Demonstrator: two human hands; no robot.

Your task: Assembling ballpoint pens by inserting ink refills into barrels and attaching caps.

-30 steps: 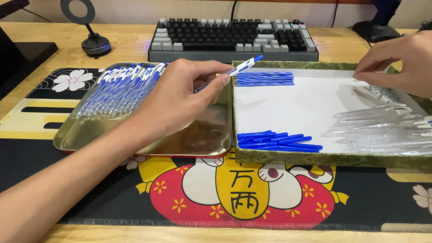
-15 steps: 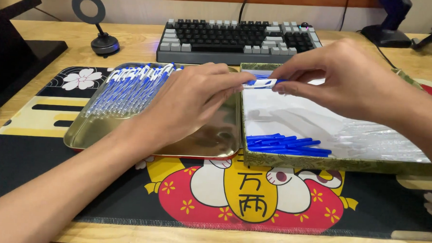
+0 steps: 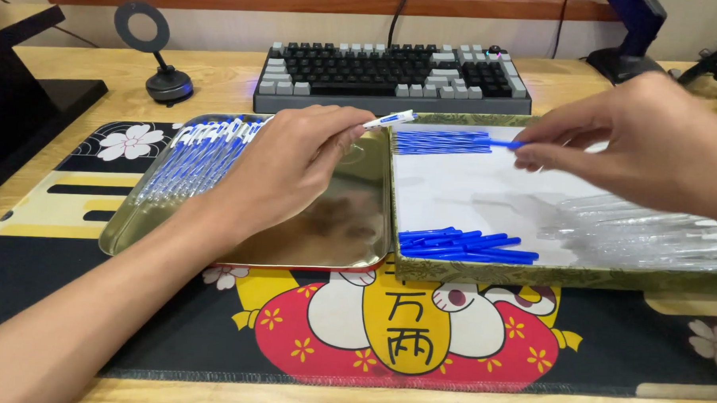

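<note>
Underneath everything lies a big desk mat [image 3: 172, 314] with a red and yellow cartoon figure, spread over the wooden desk [image 3: 220, 77]. At the far edge sits a grey and black keyboard [image 3: 391, 71], and to its left a small round stand [image 3: 168, 84].

On the mat, to the right, is a shallow box [image 3: 483, 273] with a patterned rim and a white floor. It holds a far bunch of blue refills [image 3: 440, 142], a near heap of blue caps [image 3: 468, 245] and, at the right, a pile of clear pen barrels [image 3: 643, 231]. Just beside the box on the left is a shiny metal tray [image 3: 326, 224], with a row of finished blue-and-clear pens [image 3: 193, 156] lying along its far left part.

Over the tray hangs the left hand [image 3: 288, 167], fingers curled, pinching a white and blue pen [image 3: 389, 120] whose tip pokes right across the box rim. The right hand [image 3: 654, 144] hovers over the far right of the box, thumb and fingers closed on the end of a thin blue refill [image 3: 503, 143], which points left toward the bunch.
</note>
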